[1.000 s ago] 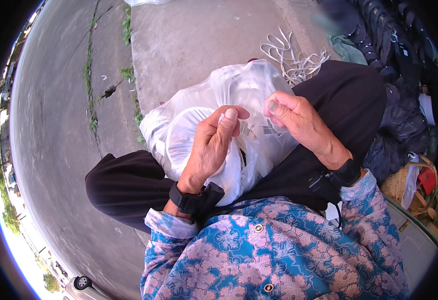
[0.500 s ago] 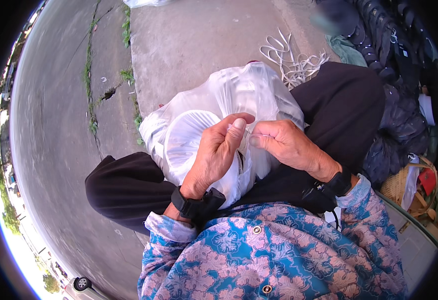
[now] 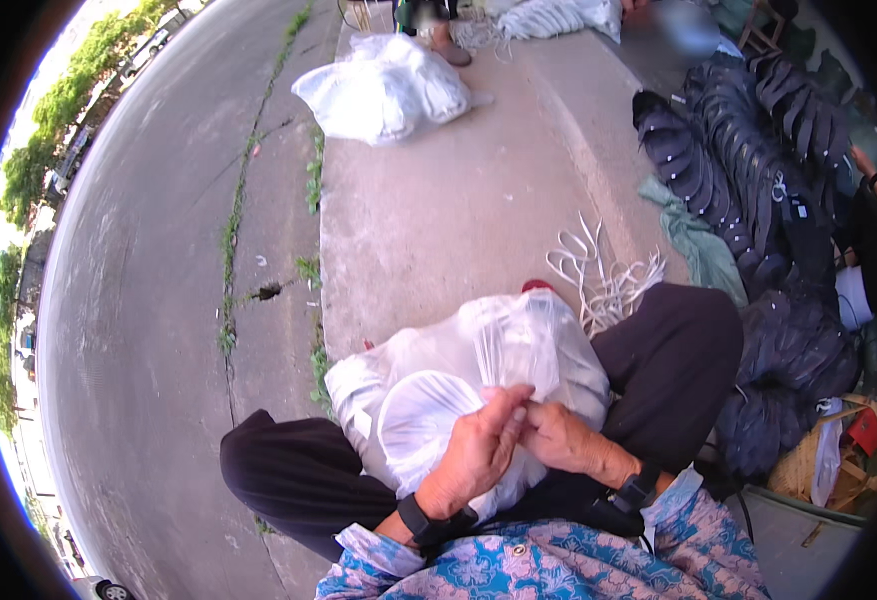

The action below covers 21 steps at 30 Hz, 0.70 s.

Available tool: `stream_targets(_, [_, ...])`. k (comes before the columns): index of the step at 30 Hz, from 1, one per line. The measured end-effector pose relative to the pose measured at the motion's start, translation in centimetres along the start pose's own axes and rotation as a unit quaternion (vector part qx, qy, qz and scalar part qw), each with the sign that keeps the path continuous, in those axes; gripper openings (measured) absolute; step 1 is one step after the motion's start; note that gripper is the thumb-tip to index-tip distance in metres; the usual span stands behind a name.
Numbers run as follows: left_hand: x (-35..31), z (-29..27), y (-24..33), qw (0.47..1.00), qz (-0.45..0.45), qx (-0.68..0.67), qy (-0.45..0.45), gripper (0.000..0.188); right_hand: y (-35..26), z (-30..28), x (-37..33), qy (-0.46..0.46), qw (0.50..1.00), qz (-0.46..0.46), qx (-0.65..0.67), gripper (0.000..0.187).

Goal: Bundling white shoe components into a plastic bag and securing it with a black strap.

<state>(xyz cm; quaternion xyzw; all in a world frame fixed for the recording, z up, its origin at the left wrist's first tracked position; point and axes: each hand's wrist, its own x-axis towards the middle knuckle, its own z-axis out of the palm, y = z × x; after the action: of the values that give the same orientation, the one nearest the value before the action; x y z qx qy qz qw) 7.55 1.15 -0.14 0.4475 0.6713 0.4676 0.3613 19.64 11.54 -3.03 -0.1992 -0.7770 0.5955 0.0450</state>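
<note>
Concrete pavement (image 3: 439, 220) outdoors, grey roadway (image 3: 139, 330) at left. White plastic bag (image 3: 439, 350) between the seated person's knees. Left hand (image 3: 484, 445): fingers pinched on its gathered film. Right hand (image 3: 569, 440) alongside; fingertips hidden, closure and hold indeterminable. White cords (image 3: 604, 285) lie beyond.

Left grip (image 3: 481, 445) and right grip (image 3: 567, 440) together, fingers bent in; wrists (image 3: 441, 494) angled inward; forearms (image 3: 384, 550) converging from below.

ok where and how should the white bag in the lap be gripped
Probably pinch the white bag by its gathered folds, just beyond the left hand and right hand, coming from the wearer's side: the film bunches narrowly there, while the rest bulges broad.
</note>
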Motion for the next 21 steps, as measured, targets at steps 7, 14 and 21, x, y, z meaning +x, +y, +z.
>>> stream_targets(7, [-1.3,-0.1,0.5,0.998,0.059,0.015,0.007,0.022,1.0,1.2,0.3,-0.020,1.000,0.005,0.015,0.021])
stream_targets(14, [-1.8,-3.7,0.5,0.966,0.114,0.227,0.051,0.070,0.1,0.5,0.9,0.001,0.999,0.033,0.043,0.019])
stream_targets(21, [-1.2,-3.0,-2.8,0.984,0.099,0.112,-0.095,0.085,-1.8,1.5,0.9,0.048,0.998,0.022,0.019,0.020])
